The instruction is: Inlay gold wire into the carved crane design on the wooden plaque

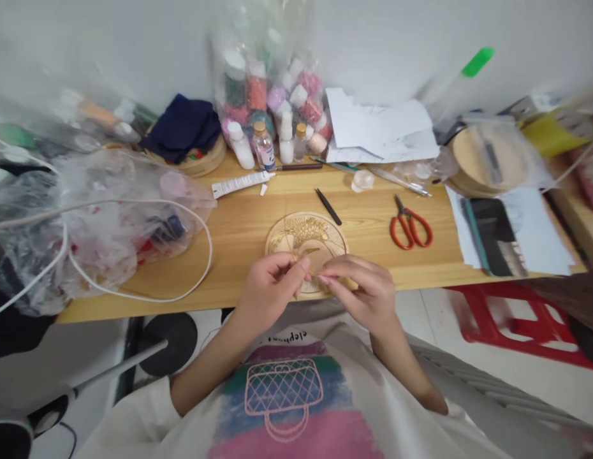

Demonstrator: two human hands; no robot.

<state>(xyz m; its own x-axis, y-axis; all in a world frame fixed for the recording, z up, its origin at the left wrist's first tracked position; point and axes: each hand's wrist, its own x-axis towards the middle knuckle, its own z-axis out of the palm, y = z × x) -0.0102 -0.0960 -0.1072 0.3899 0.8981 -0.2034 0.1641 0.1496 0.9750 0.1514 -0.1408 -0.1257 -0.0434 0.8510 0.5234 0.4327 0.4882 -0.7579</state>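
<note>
Both of my hands meet over the near side of a round wooden disc (283,226) with a golden raised pattern and fine lines fanning to its rim. My left hand (273,288) is closed in a pinch, thumb against forefinger. Opposite it, my right hand (362,290) also pinches with thumb and forefinger. Between the fingertips runs a thin straw-coloured strand (313,273), too fine to make out well. Just beyond the disc lie black tweezers (328,206). Scissors with red handles (411,231) rest to the right.
At the back stand small bottles (264,145) before a bag of coloured jars (277,95). A white tube (243,184) lies near them. Plastic bags (115,223) and a white cable (211,245) crowd the left. White papers (380,124) and a phone (492,236) are on the right.
</note>
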